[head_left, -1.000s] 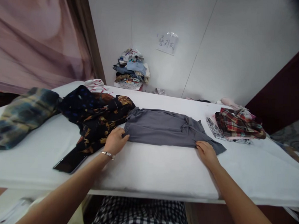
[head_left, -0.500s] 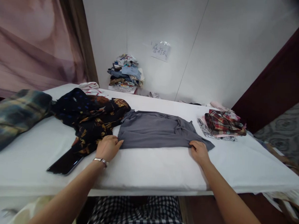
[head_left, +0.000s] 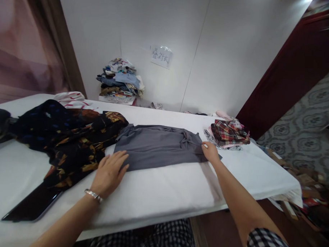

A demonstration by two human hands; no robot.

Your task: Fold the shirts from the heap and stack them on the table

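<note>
Head view shows a folded grey knit shirt lying flat near the middle of the white padded worktop. Left hand rests palm down with its fingers spread flat, their tips on the shirt's near left corner and gripping nothing. Right hand sits at the shirt's right end, fingers curled against the cloth; whether they pinch it I cannot tell. A dark floral-print garment lies crumpled just left of the shirt, touching it. A black flat tablet lies at the near left edge. A small stack of red plaid clothes sits to the right, and 1 taller pile of mixed clothes stands against the wall.
</note>
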